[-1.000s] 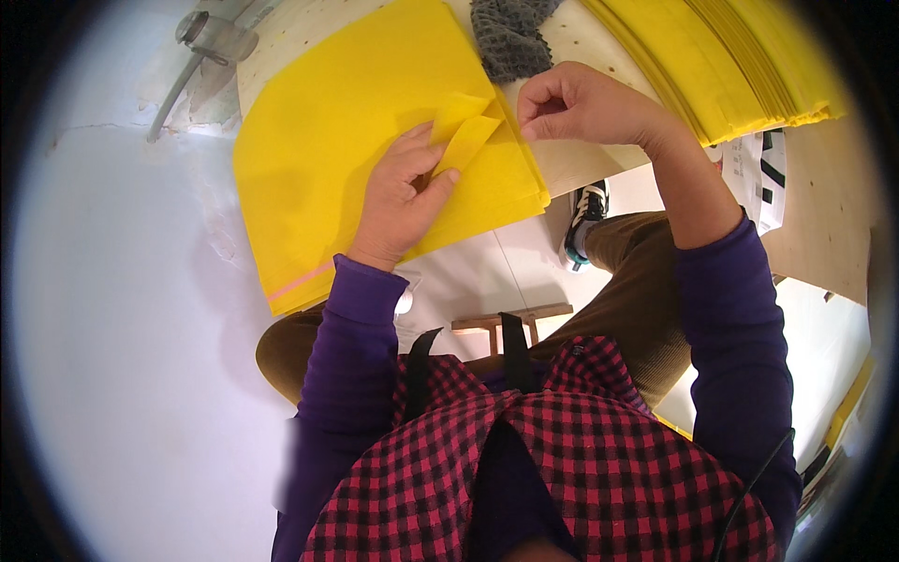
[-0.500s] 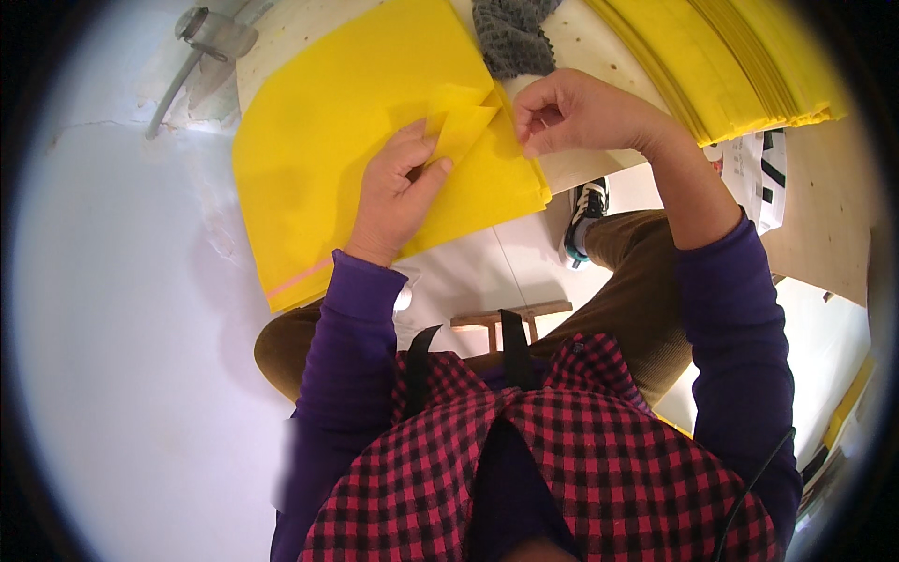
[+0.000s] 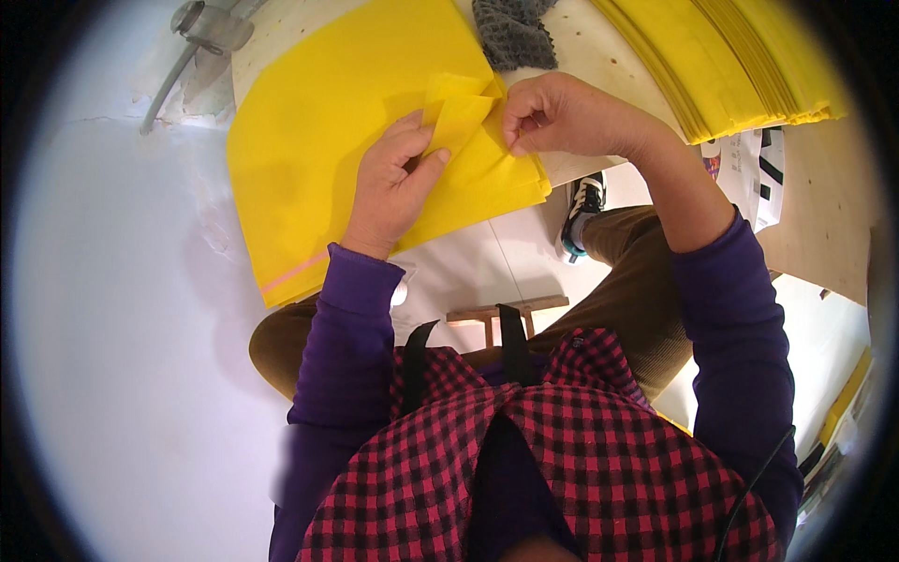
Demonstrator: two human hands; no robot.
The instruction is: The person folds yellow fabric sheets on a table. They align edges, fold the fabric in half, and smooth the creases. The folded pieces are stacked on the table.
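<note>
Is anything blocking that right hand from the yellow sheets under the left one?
Nothing visible. The right hand has its fingertips at the right edge of those yellow sheets, though I can't tell whether they touch. The dark grey cloth lies beyond, not between.

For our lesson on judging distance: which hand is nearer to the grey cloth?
Right: the right hand is just below the grey cloth in view; the left hand is farther, lower left, on the yellow sheets.

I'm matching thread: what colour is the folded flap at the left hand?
The folded flap is yellow, best seen in the head view.
</note>
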